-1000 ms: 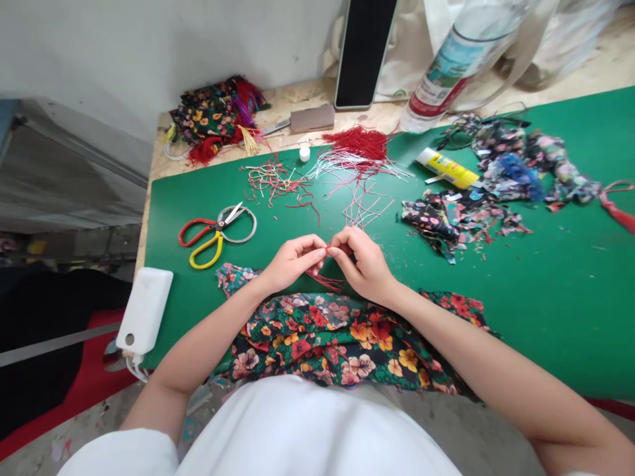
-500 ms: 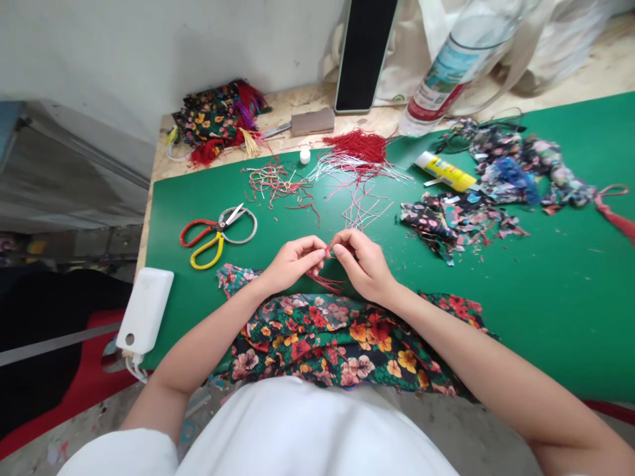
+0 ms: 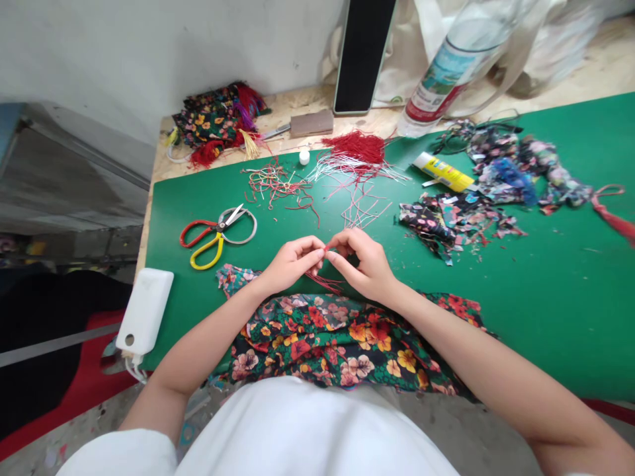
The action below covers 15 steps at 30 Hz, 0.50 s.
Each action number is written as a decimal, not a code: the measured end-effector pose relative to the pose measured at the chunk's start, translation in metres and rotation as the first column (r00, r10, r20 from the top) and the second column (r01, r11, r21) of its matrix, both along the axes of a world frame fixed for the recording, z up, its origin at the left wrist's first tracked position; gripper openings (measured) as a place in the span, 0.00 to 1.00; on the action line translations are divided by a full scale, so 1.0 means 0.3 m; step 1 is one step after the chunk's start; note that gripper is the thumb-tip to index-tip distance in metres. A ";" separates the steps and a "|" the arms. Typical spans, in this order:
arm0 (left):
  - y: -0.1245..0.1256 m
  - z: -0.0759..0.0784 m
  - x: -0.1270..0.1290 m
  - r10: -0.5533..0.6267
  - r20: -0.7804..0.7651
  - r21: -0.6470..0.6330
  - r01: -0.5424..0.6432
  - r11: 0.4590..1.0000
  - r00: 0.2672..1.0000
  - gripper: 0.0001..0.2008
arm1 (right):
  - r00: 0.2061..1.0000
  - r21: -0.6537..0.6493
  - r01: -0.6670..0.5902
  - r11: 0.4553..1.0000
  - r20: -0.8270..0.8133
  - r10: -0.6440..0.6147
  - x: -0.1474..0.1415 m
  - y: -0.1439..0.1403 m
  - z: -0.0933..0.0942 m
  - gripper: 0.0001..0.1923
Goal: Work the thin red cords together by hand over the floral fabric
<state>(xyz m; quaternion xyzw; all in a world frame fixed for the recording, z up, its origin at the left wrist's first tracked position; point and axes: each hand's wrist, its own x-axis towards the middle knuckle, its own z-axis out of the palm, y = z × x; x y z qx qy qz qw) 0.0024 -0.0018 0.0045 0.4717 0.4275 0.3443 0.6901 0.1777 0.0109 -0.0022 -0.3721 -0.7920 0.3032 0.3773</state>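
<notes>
Both hands meet over the green mat (image 3: 188,317), fingertips together. My left hand (image 3: 297,261) pinches a small bunch of red cords (image 3: 323,283), whose loose ends trail out below its fingers. My right hand (image 3: 361,263) has thumb and forefinger closed on the top of the same red cords, close against the left fingertips. Most of that held end is hidden by the fingers. Just below my wrists lies a crumpled floral cloth (image 3: 317,337) with red, yellow and pink flowers. Scissors (image 3: 217,235) with one red and one yellow handle lie left of my left hand.
Behind the hands lie a red and white cord pile (image 3: 354,152), cord scraps (image 3: 278,182) and a white cap (image 3: 304,157). To the right are a yellow glue tube (image 3: 446,173), fabric scraps (image 3: 456,221) and a bottle (image 3: 446,79). A white power bank (image 3: 145,311) sits front left.
My right thumb and forefinger have moved slightly left, closing in on the left fingertips at the red cords. The left hand stays nearly still.
</notes>
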 end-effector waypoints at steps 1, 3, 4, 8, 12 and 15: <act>0.000 -0.001 -0.001 -0.003 -0.002 0.002 0.003 1.000 1.000 0.16 | 1.000 0.010 0.001 1.000 -0.002 -0.001 -0.001 0.000 0.000 0.03; 0.000 -0.001 -0.001 -0.006 -0.006 0.006 0.006 1.000 1.000 0.16 | 1.000 0.029 0.000 1.000 -0.005 0.000 -0.002 0.001 -0.001 0.02; 0.000 -0.001 -0.002 -0.006 -0.008 0.007 0.006 1.000 1.000 0.16 | 1.000 0.035 -0.002 0.999 -0.007 0.002 -0.002 0.002 -0.002 0.02; -0.001 0.001 -0.001 -0.007 -0.018 0.007 0.007 1.000 1.000 0.16 | 1.000 0.039 -0.008 0.999 -0.017 0.009 -0.003 0.003 -0.006 0.02; -0.003 0.003 -0.002 -0.013 -0.028 0.013 0.014 1.000 1.000 0.15 | 1.000 0.018 -0.001 1.000 -0.014 0.002 -0.003 0.002 -0.007 0.03; -0.003 0.005 -0.001 -0.010 -0.028 0.011 0.010 1.000 1.000 0.16 | 1.000 -0.004 0.008 1.000 0.000 -0.008 -0.002 0.001 -0.008 0.05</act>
